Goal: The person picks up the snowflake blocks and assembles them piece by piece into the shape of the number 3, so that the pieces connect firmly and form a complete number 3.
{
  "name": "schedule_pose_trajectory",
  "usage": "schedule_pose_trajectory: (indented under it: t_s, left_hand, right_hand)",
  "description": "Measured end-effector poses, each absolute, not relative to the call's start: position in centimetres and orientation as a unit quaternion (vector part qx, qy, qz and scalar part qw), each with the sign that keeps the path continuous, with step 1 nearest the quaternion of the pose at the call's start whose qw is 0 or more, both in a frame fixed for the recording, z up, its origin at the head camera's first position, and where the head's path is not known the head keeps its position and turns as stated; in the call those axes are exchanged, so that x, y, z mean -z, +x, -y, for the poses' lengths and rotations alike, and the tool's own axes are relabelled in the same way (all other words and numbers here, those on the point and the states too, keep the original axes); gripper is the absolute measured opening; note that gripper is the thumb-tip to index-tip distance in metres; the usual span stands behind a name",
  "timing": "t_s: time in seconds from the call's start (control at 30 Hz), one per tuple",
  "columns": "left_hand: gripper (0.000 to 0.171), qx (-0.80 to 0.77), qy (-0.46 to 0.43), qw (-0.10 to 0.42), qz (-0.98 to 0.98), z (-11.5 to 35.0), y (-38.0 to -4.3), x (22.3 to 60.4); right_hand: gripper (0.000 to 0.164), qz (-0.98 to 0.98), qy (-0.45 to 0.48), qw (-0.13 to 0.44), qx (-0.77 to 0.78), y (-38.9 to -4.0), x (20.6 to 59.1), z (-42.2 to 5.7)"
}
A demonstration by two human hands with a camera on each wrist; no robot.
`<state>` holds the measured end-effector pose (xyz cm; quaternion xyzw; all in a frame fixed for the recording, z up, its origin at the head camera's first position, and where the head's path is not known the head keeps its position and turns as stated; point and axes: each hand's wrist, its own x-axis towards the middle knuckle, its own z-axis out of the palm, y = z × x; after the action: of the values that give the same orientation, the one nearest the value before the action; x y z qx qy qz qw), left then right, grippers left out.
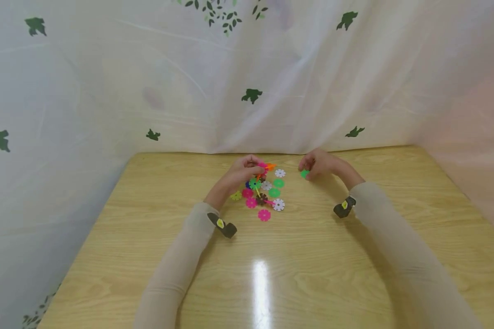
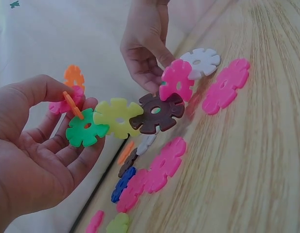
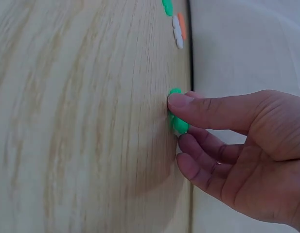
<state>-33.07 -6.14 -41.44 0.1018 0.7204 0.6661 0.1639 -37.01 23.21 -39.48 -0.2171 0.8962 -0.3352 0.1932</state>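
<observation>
My left hand (image 1: 239, 173) pinches one end of a chain of interlocking snowflake discs between thumb and fingers. In the left wrist view the chain runs from an orange disc (image 2: 73, 75) and a pink one near the thumb, through a second orange disc (image 2: 72, 105), a green disc (image 2: 82, 134), a yellow disc (image 2: 108, 110) and a brown disc (image 2: 145, 121), to a pink disc (image 2: 173, 77) and a white disc (image 2: 210, 59). To the right, my right hand (image 1: 323, 164) pinches a loose green disc (image 3: 180, 125) by its thumb and index finger, close to the tabletop.
Several loose discs lie around and under the chain, among them a pink disc (image 1: 264, 215), a green disc (image 1: 278, 183), a white disc (image 1: 280, 173) and a yellow-green disc (image 1: 236, 196). The wooden table (image 1: 313, 265) ends at a hanging white curtain (image 1: 189, 91) behind the hands.
</observation>
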Motion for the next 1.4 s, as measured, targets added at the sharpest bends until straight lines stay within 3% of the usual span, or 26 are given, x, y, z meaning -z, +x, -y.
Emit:
schedule_pose_trajectory:
  t_s: [0.27, 0.67, 1.4]
  left_hand:
    - [0.012, -0.668, 0.101, 0.163, -0.719, 6.2, -33.1, 41.4]
    - [0.014, -0.664, 0.103, 0.152, -0.725, 6.4, -33.1, 41.4]
    - [0.010, -0.673, 0.086, 0.161, -0.717, 6.5, -33.3, 41.4]
  right_hand:
    - [0.027, -0.889, -0.218, 0.174, 0.362, -36.7, 40.4, -23.1]
    - [0.026, -0.856, -0.212, 0.196, 0.428, -36.2, 41.0, -21.7]
    - [0.029, -0.779, -0.164, 0.171, 0.580, -34.9, 38.9, -18.5]
